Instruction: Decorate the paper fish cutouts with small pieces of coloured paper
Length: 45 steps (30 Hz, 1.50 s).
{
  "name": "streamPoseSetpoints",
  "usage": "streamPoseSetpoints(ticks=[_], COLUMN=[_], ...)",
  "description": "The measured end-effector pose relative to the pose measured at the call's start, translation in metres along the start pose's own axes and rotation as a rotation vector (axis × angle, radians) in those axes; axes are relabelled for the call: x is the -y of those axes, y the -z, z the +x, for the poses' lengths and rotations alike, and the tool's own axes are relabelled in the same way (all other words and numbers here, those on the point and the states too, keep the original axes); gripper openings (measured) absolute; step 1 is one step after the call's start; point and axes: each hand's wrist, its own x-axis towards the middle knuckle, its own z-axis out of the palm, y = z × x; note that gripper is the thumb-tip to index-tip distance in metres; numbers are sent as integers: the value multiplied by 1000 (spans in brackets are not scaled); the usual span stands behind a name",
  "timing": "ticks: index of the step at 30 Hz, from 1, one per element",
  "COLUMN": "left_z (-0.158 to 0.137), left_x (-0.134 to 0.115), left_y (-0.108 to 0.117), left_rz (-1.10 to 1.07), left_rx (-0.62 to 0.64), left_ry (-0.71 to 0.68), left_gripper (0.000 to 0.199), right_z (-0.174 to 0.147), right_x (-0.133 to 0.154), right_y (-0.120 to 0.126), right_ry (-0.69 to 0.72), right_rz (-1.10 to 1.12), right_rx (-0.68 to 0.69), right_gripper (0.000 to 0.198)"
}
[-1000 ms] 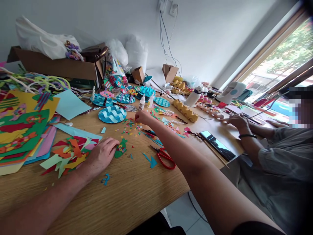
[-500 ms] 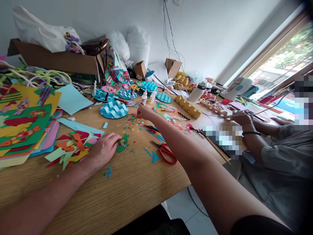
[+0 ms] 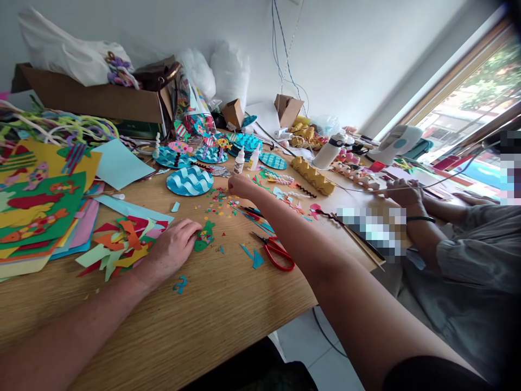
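My left hand lies on the table with loosely bent fingers, their tips at the left edge of a green paper fish decorated with small coloured pieces. My right hand reaches forward over a scatter of tiny paper bits. Its fingers are closed and point down; whatever they pinch is hidden behind the hand. Just beyond it stand two small glue bottles. Scissors with red handles lie below my right forearm, beside blue paper scraps.
Coloured paper strips are heaped left of my left hand, beside stacked paper sheets. A blue wavy disc lies ahead. Egg-carton strips and a white bottle stand farther right. A co-worker's hands are at the right.
Both my hands stay in nearly the same places. The view shifts very slightly, and the co-worker's hands at the right move a little.
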Motion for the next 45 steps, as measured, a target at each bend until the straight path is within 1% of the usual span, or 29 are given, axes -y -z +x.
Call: streamPoseSetpoints(ticks=[7,11,15,22,27,34,40,45], left_z=[-1,0,0,-1,-1,-1,-1,-1], left_x=[1,2,3,4,3,3,5,5], left_y=[-2,-2,-1,-3,-2,-3,-4,-5], left_rz=[17,-11,-23,-9,0,0,-17,-7], left_rx=[-1,-12,-2,-14,-9,-15,-26,-43], left_ry=[-7,-5,-9,-20,-19,-21,-23,-37], left_gripper=[22,22,22,22,23,23,22,22], right_z=[-3,-5,-4,1,5,7,12,16], right_x=[-10,-20,-24,-22,-22,-23,-16,-7], right_y=[-2,-3,-4,-7,-11,-10,-6,-5], right_ry=[-18,-24,-24,-11,-11,-27,20,13], right_rz=[64,83,94,99,73,59,72,83], right_rx=[-6,-26,-35,-29,-56,-106,-115,-117], right_gripper=[23,25,28,28,23,26,26,27])
